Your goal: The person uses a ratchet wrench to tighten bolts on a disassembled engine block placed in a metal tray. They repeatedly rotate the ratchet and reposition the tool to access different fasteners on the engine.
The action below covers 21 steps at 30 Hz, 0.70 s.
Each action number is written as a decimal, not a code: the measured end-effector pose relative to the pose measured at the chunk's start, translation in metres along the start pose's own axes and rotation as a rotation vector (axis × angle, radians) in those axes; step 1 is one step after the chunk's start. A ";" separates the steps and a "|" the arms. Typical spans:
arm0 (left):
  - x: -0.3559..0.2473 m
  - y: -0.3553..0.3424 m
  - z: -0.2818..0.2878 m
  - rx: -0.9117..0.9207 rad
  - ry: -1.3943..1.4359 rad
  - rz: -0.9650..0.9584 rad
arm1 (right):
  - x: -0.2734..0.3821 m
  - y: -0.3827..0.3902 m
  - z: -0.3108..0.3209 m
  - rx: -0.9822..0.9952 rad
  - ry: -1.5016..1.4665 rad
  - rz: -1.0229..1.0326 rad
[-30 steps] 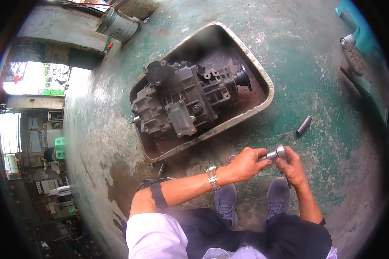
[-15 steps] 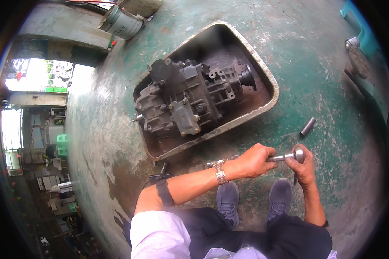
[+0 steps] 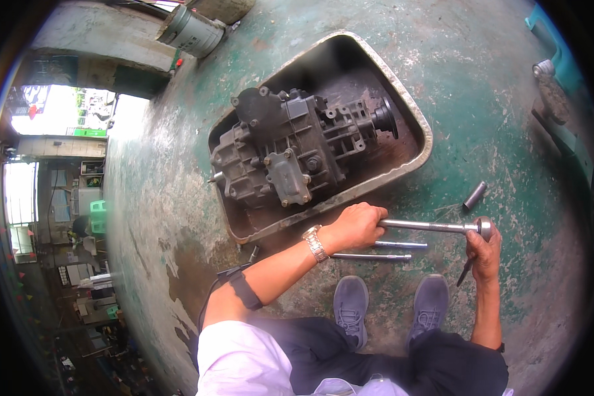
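A long chrome ratchet wrench [image 3: 422, 226] lies across both hands, in front of the tray. My left hand [image 3: 355, 228] is closed around its left end. At the other end my right hand [image 3: 485, 249] grips it just by the round head [image 3: 484, 228]. A dark, thin piece [image 3: 464, 272] sticks out below my right hand; whether I hold it cannot be made out. Beyond the hands, a dark gearbox [image 3: 303, 148] sits in a metal tray [image 3: 421, 125], its flange toward the right. Two slim metal bars [image 3: 376, 257] lie on the floor below the wrench.
A long cylindrical socket [image 3: 474, 196] rests on the floor right of the tray. Near the tray's lower left corner lies a small metal piece [image 3: 254, 253]. My shoes [image 3: 351, 307] stand close below the bars. A bucket [image 3: 195, 33] is far left; a blue plastic stool [image 3: 553, 43] is far right.
My left hand has moved left and up along with its end of the wrench, which now shows at full length. My right hand has shifted slightly right. The bars on the floor are now uncovered.
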<state>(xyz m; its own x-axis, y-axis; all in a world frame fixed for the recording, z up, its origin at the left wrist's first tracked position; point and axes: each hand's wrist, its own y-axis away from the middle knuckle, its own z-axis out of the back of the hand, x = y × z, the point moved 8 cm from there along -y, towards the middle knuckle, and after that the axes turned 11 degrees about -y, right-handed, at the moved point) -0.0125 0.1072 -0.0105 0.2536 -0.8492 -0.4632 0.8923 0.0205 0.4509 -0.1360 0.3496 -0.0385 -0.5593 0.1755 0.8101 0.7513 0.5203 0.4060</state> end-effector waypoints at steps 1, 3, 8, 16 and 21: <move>0.005 0.000 0.000 0.021 0.019 0.022 | 0.000 -0.001 0.003 -0.009 -0.019 -0.003; 0.009 -0.001 0.002 0.022 0.014 0.036 | -0.001 -0.001 0.007 -0.024 -0.043 -0.014; 0.016 -0.004 0.005 -0.035 -0.047 0.058 | -0.001 -0.001 0.011 -0.028 -0.037 0.008; 0.008 0.005 0.020 -0.349 -0.201 0.021 | 0.025 0.006 0.004 0.034 -0.033 0.129; 0.011 0.001 0.041 -0.538 -0.221 0.042 | 0.038 0.012 -0.008 0.008 0.109 0.181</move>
<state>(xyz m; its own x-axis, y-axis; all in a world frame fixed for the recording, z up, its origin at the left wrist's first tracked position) -0.0242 0.0764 0.0158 0.2609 -0.9305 -0.2573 0.9619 0.2730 -0.0120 -0.1453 0.3561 0.0002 -0.3741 0.1749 0.9108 0.8330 0.4950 0.2471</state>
